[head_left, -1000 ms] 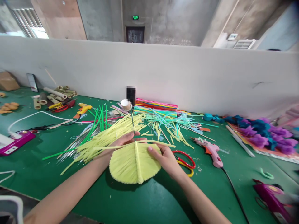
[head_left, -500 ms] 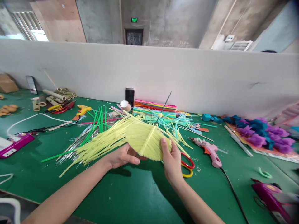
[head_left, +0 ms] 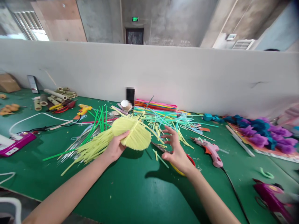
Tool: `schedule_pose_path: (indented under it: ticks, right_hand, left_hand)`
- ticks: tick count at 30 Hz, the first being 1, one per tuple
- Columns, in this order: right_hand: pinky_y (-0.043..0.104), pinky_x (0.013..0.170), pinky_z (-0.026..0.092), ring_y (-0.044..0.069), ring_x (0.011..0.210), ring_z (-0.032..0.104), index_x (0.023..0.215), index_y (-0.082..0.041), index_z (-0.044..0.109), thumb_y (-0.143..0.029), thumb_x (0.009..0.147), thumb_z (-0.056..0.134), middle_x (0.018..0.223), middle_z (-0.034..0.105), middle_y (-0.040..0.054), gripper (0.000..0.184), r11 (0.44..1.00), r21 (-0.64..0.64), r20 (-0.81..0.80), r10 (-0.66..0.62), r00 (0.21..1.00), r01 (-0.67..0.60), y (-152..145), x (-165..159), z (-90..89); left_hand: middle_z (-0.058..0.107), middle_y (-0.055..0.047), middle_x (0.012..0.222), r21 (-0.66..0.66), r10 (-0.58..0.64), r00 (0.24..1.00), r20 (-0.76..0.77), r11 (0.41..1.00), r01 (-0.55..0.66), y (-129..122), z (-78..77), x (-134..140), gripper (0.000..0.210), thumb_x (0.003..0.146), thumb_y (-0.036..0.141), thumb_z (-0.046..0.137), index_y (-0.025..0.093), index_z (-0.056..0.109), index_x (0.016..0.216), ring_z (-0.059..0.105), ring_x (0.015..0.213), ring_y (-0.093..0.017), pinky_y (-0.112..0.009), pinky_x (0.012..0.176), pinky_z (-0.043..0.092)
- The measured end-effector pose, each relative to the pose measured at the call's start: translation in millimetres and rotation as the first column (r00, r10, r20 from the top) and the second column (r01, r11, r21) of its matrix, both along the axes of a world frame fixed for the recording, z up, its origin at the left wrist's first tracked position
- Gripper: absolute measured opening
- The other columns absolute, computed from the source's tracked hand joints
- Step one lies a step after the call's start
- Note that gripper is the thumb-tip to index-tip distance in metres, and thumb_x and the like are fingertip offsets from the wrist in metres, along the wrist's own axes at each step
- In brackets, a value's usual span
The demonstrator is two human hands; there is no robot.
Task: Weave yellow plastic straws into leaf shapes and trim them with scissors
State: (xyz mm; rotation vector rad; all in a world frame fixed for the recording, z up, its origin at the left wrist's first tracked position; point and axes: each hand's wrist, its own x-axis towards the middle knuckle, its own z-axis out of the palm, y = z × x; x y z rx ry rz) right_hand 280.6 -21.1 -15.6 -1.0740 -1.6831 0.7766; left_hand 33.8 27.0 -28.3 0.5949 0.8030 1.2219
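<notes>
A pale yellow leaf made of pipe cleaners (head_left: 137,135), with a rib down its middle and a thin dark stem pointing up and away, is pinched at its left edge by my left hand (head_left: 117,145). My right hand (head_left: 176,151) hangs apart from the leaf, fingers spread, with nothing in it. Beneath that hand lie scissors (head_left: 193,160) with red and yellow handles, partly covered by it. Loose yellow pipe cleaners (head_left: 93,149) are heaped to the left of the leaf. Short cut pieces (head_left: 156,155) lie between the leaf and my right hand.
A pink glue gun (head_left: 211,151) with a black cord lies to the right. Bundled coloured pipe cleaners (head_left: 156,105) rest against the white partition (head_left: 149,68). At left are a yellow glue gun (head_left: 84,109), bamboo pieces (head_left: 56,95) and a purple power strip (head_left: 17,144). Purple and blue flowers (head_left: 261,130) lie far right.
The leaf has moved left, now held by my left hand at its left edge. My right hand has let go of it and opened above the scissors.
</notes>
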Motion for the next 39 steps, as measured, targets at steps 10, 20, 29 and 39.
schedule_pose_path:
  ticks: [10,20,29,39]
  right_hand:
    - [0.033,0.072,0.05,0.021,0.087,0.058,0.103,-0.025,0.068,-0.036,0.088,0.057,0.101,0.061,0.0066,0.022,0.954,0.156,0.235,-0.286,0.929,0.254,0,-16,-1.0]
    - [0.042,0.081,0.047,0.025,0.094,0.051,0.104,-0.026,0.069,-0.03,0.085,0.059,0.101,0.055,0.0082,0.021,0.912,0.32,0.348,-0.364,0.864,0.255,-6,-27,-6.7]
    - [0.044,0.087,0.044,0.023,0.094,0.045,0.107,-0.026,0.069,-0.03,0.084,0.059,0.114,0.039,0.0095,0.025,0.903,0.289,0.321,-0.403,0.857,0.317,-10,-31,-6.7]
    - [0.037,0.081,0.049,0.021,0.09,0.056,0.117,-0.026,0.065,-0.03,0.089,0.053,0.101,0.056,0.0076,0.031,0.98,0.142,0.276,-0.177,0.945,0.142,-9,-26,1.9]
  left_hand:
    - [0.065,-0.011,0.123,0.183,-0.164,0.973,-0.161,0.964,0.193,-18,1.9,11,0.06,0.073,0.023,0.076,0.018,0.057,0.129,0.061,0.111,-0.031,-0.041,0.093,0.05]
    - [0.065,-0.011,0.122,0.186,-0.171,0.972,-0.16,0.962,0.2,-22,7.9,13,0.054,0.073,0.025,0.075,0.018,0.061,0.124,0.061,0.111,-0.032,-0.044,0.095,0.048]
    - [0.067,-0.008,0.119,0.15,-0.139,0.985,-0.098,0.977,0.153,-19,4.7,11,0.054,0.07,0.023,0.077,0.02,0.063,0.122,0.063,0.108,-0.03,-0.041,0.093,0.05]
    - [0.069,-0.011,0.114,0.071,-0.123,0.992,-0.035,0.99,0.126,-13,4.0,6,0.051,0.071,0.019,0.076,0.015,0.063,0.121,0.067,0.099,-0.029,-0.038,0.084,0.054]
